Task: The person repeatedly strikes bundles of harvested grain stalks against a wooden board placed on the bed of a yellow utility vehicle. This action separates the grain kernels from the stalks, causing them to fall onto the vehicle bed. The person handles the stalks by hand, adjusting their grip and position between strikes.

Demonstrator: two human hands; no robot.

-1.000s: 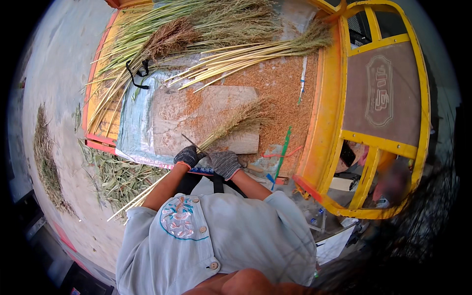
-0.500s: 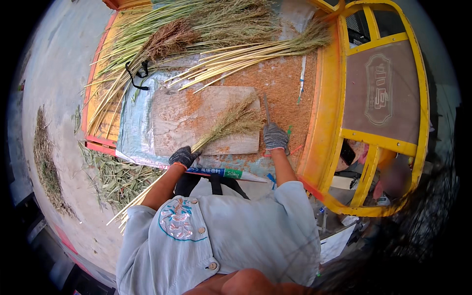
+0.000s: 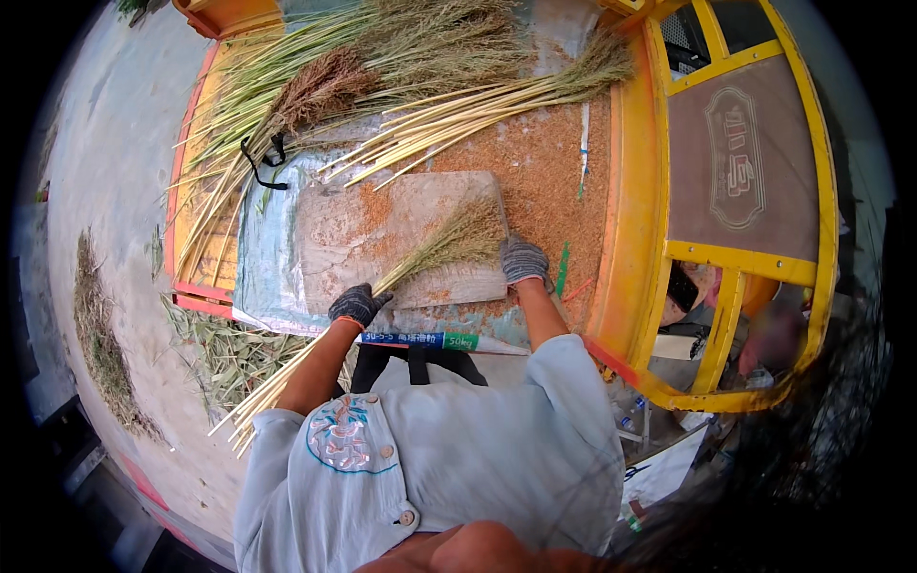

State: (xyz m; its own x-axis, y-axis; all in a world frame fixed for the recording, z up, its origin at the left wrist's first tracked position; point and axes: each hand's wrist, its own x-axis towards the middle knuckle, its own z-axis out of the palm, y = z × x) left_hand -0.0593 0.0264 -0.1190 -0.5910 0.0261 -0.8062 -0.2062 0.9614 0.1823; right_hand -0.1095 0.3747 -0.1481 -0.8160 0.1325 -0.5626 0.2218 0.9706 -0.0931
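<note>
My left hand [image 3: 359,305], in a grey knit glove, is closed around a bundle of broomcorn stalks [image 3: 430,254]. The bundle's feathery seed heads fan out over a flat wooden board [image 3: 344,248], while its pale stems run back under my left forearm. My right hand [image 3: 524,261], gloved the same way, is at the board's right edge beside the tips of the seed heads. It grips a thin, blade-like tool [image 3: 501,210] that points away from me; its handle is hidden in my fist. Reddish-brown seeds are scattered on the board.
Loose seeds [image 3: 554,158] spread over the sheeting right of the board. More cut broomcorn [image 3: 449,115] lies beyond it, beside a black strap [image 3: 263,167]. A yellow metal frame [image 3: 635,210] stands along the right. Leaf litter [image 3: 234,353] lies on the ground at left.
My right hand has moved left with the tool, from beside the board to its right edge against the seed heads. My left hand keeps its hold on the bundle. The view has shifted slightly.
</note>
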